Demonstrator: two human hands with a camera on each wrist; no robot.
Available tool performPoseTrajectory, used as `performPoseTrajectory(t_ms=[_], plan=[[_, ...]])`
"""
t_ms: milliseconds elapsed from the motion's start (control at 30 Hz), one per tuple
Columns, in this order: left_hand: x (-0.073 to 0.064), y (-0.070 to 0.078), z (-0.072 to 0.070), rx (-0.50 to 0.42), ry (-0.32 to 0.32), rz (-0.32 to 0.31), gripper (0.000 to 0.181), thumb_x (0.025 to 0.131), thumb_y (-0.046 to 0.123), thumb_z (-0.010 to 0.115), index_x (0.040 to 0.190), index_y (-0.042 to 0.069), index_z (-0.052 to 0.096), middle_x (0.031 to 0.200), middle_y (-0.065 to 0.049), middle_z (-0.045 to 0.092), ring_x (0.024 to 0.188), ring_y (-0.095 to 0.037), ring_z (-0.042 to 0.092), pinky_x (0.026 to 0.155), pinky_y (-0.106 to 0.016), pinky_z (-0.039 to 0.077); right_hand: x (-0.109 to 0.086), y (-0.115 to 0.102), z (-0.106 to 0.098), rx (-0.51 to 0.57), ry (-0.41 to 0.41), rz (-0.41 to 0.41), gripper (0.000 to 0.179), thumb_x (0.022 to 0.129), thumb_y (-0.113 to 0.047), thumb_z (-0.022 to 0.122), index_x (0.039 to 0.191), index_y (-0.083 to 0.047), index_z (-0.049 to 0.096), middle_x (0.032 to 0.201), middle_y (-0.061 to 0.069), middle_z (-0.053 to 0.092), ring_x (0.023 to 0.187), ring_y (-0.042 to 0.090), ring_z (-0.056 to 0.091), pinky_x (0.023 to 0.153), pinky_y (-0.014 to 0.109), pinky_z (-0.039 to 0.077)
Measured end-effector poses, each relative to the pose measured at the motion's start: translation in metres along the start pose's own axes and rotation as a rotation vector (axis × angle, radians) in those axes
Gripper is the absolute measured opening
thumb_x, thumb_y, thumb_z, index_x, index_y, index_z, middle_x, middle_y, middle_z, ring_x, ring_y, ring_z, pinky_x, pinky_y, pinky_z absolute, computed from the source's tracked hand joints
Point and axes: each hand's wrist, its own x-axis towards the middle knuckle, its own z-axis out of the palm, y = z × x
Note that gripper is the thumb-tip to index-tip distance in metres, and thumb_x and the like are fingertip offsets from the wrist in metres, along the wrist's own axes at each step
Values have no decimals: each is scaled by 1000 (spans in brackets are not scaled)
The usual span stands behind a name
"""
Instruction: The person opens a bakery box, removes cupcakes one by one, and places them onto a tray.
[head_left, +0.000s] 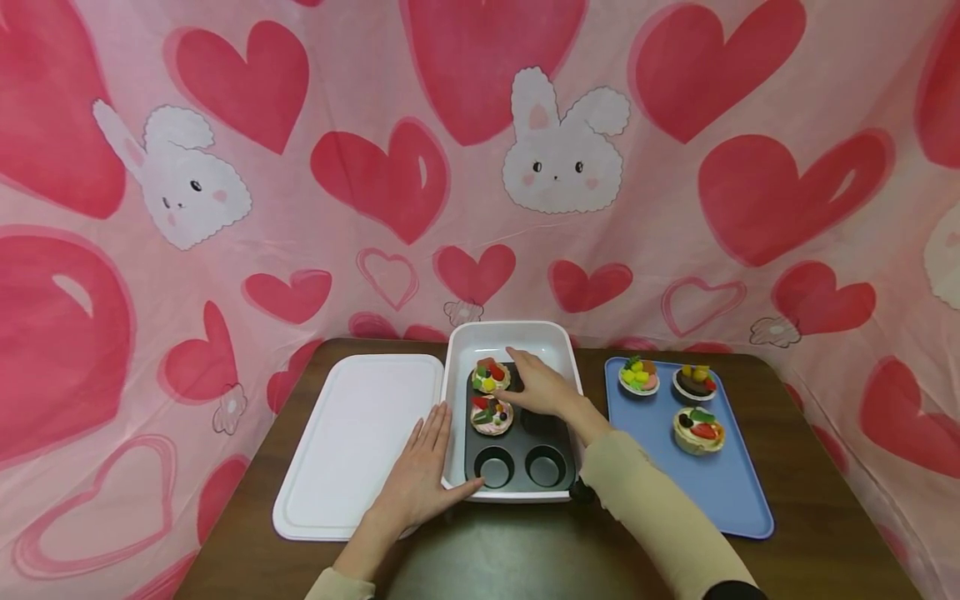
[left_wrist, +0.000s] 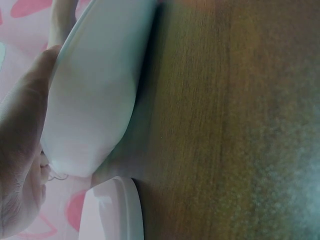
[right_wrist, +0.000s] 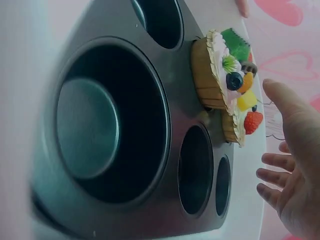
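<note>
A dark muffin pan (head_left: 520, 450) lies inside a white rectangular basin (head_left: 510, 333). Two fruit-topped tarts, a far one (head_left: 491, 375) and a nearer one (head_left: 491, 415), sit in the pan's left column. My right hand (head_left: 543, 385) hovers over the pan's far right part, fingers spread, holding nothing; its thumb is close to the tarts. In the right wrist view, bare cups show beside the nearer tart (right_wrist: 207, 75). My left hand (head_left: 423, 475) rests against the basin's left side with straight fingers, its thumb along the front rim; the left wrist view shows the basin's outer wall (left_wrist: 95, 95).
A white board (head_left: 360, 442) lies left of the basin. On the right, a blue tray (head_left: 697, 492) bears three desserts: a yellow-topped one (head_left: 638, 377), a dark one (head_left: 694, 382) and a strawberry tart (head_left: 698, 431). A pink heart-patterned cloth (head_left: 480, 208) hangs behind the brown table (head_left: 247, 533).
</note>
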Motion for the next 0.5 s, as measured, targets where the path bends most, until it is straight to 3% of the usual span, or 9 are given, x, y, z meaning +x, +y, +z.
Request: performPoseTrajectory(t_ms=[500], plan=[[0, -3, 6, 25, 33, 25, 123, 91, 83, 65, 174, 1, 24, 185, -16, 21, 172, -34, 23, 140, -54, 24, 21, -11, 20, 20, -9, 64, 104, 98, -50, 78, 176, -12, 22, 176, 20, 40, 161, 40, 44, 130, 64, 40]])
